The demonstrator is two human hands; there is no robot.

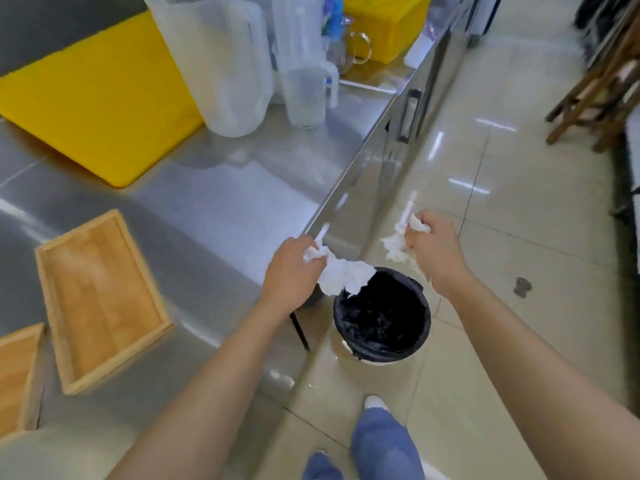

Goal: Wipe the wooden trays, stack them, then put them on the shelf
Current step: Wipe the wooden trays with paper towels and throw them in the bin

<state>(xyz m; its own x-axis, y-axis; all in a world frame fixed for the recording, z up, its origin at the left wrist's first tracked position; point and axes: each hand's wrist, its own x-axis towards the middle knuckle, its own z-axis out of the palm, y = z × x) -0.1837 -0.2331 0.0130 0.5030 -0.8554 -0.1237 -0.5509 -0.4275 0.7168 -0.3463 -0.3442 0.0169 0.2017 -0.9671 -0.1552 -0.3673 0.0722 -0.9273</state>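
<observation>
Both hands hold torn white tissue above a black-lined bin.

Head view: left hand (291, 268) and right hand (434, 247) each pinch a tissue piece (343, 275) over the bin (382, 315); two wooden trays (100, 299) rest unstacked on the steel counter (214, 209) at 9 o'clock.

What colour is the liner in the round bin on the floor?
Black, a crumpled liner filling the round bin; the head view shows it.
</observation>
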